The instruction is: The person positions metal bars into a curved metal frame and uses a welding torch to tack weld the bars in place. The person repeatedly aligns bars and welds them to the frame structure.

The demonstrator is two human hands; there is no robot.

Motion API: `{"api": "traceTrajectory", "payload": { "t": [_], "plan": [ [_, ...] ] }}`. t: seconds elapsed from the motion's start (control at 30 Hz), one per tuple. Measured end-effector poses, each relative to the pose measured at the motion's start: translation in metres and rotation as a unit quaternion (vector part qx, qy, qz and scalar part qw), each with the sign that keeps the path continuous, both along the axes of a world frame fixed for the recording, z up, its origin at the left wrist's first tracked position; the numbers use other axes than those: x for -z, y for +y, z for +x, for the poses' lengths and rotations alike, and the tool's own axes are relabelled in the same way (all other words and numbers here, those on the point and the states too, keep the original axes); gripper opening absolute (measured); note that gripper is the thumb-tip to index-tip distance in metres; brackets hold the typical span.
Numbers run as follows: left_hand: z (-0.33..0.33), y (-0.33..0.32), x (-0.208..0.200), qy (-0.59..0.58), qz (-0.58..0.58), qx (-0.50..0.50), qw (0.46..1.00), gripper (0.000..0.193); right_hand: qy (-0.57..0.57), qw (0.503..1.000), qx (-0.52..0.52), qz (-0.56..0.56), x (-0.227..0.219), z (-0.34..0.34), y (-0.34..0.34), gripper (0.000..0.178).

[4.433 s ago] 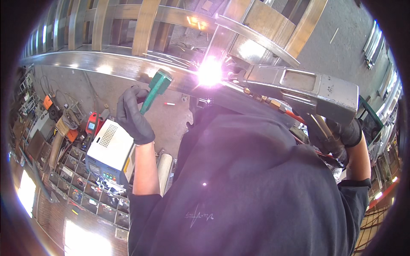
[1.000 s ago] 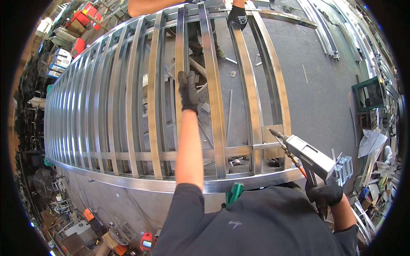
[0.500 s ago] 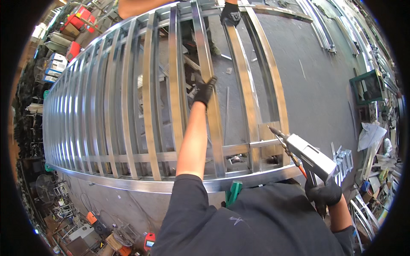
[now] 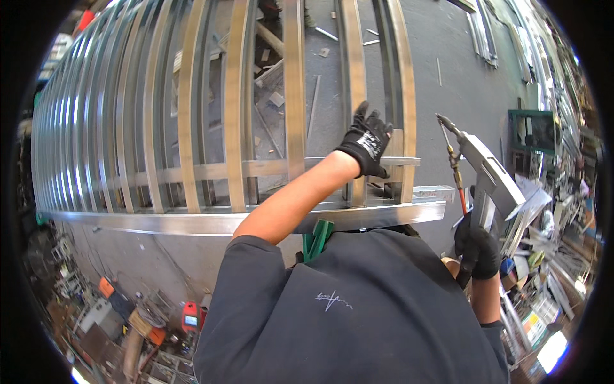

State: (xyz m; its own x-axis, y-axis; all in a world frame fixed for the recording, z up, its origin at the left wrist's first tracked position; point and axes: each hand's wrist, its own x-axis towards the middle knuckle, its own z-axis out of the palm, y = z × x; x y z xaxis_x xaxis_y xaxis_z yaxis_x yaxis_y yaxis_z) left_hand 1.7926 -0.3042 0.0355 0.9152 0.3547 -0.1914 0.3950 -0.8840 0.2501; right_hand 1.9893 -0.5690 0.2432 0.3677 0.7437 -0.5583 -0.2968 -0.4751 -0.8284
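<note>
My R hand (image 4: 478,248), gloved, closed firmly round handle of welding gun (image 4: 494,176). Gun body sits fwd of/above my fist, nozzle (image 4: 449,125) angled up-L, out past R end of metal frame (image 4: 160,222). My L hand (image 4: 368,142) gloved, fingers spread, nothing held, over 2nd slat (image 4: 354,57) from R; can't tell if touching. Green stand (image 4: 316,242) at near rail, btwn me & frame.

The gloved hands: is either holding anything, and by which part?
The right hand grips the silver gun-shaped tool by its handle. The left hand, open over a metal bar, holds nothing; whether it touches the bar is unclear.
</note>
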Motion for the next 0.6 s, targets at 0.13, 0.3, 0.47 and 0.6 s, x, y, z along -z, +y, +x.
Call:
{"api": "traceTrajectory", "payload": {
  "t": [0.13,0.3,0.47,0.6],
  "plan": [
    [0.006,-0.006,0.007,-0.035,-0.024,-0.053,0.998,0.117,-0.015,1.0,-0.001,0.005,0.004,-0.002,-0.004,0.073],
    [0.001,-0.025,-0.009,-0.124,0.038,-0.06,0.99,0.104,-0.03,0.999,-0.012,0.007,0.001,-0.002,-0.01,0.054],
    [0.006,-0.023,0.006,-0.132,0.025,-0.076,0.988,0.105,-0.024,0.999,-0.002,0.039,-0.001,0.004,-0.012,0.089],
    [0.009,-0.008,-0.014,-0.093,-0.047,-0.037,0.994,0.096,-0.022,0.997,0.027,0.065,0.004,0.005,-0.018,0.089]
  ]
}}
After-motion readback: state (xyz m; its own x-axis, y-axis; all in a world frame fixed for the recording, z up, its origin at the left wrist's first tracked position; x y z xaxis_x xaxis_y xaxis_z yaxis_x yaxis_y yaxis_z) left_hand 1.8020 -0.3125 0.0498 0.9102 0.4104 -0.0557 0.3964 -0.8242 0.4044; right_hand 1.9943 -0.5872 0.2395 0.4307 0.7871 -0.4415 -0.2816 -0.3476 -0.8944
